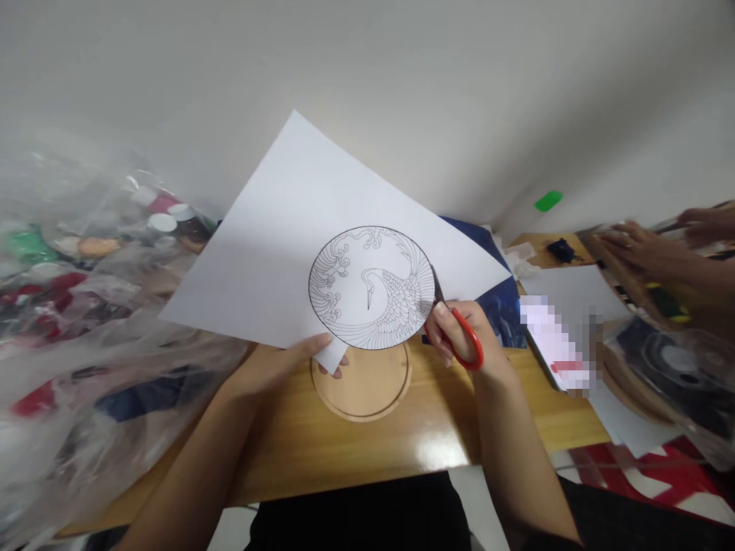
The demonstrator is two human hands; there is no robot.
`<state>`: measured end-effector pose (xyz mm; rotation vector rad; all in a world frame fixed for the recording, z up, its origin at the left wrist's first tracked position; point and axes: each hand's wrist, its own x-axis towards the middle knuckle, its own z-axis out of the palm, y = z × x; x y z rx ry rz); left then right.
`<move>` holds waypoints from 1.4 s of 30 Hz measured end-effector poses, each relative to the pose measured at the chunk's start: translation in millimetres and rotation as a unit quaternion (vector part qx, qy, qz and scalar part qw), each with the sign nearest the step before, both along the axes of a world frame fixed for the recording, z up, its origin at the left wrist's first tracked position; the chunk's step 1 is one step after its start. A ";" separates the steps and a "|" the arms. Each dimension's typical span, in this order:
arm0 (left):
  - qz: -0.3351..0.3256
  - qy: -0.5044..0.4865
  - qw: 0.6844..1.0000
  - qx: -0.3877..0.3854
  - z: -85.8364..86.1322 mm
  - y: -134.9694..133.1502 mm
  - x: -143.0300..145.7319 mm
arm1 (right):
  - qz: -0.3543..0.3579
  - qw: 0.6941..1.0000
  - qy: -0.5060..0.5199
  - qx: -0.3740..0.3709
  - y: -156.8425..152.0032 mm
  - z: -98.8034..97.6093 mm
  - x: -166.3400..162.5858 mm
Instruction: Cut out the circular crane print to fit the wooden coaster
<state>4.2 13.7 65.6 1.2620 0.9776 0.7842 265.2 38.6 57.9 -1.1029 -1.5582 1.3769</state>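
A white sheet of paper (276, 222) is held up over the table, tilted with one corner pointing up. Printed on it is a round line drawing of a crane (373, 291), and the sheet is cut away along the circle's lower edge. My left hand (313, 352) pinches the paper at the lower left of the circle, its fingers partly behind the sheet. In my right hand (456, 329) are red-handled scissors (472, 348), their blades on the paper at the circle's right edge. Below the sheet lies a round wooden board (361, 390), partly hidden.
Clear plastic bags (74, 367) with bottles and coloured items crowd the left. On the right of the wooden table (436, 413) lie a phone (554, 344), white papers and a plastic-wrapped round item (671, 360). Another person's hands (637, 245) work at the far right.
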 end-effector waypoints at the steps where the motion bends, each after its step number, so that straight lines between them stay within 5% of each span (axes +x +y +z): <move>1: -0.005 0.006 1.000 0.012 0.1 0.1 -0.1 | 0.000 1.000 -0.002 -0.005 0.0 0.6 0.2; 17: -0.049 0.024 0.998 0.035 -3.6 2.1 -4.6 | -0.015 0.999 -0.006 -0.036 -2.4 11.7 -0.3; 31: 0.010 -0.035 0.999 -0.023 -10.9 1.5 -6.8 | -0.016 0.999 -0.008 -0.039 -2.8 10.7 0.7; 42: 0.007 0.023 0.999 0.024 -5.7 0.8 -4.5 | -0.006 0.999 -0.001 -0.046 -2.5 9.5 1.7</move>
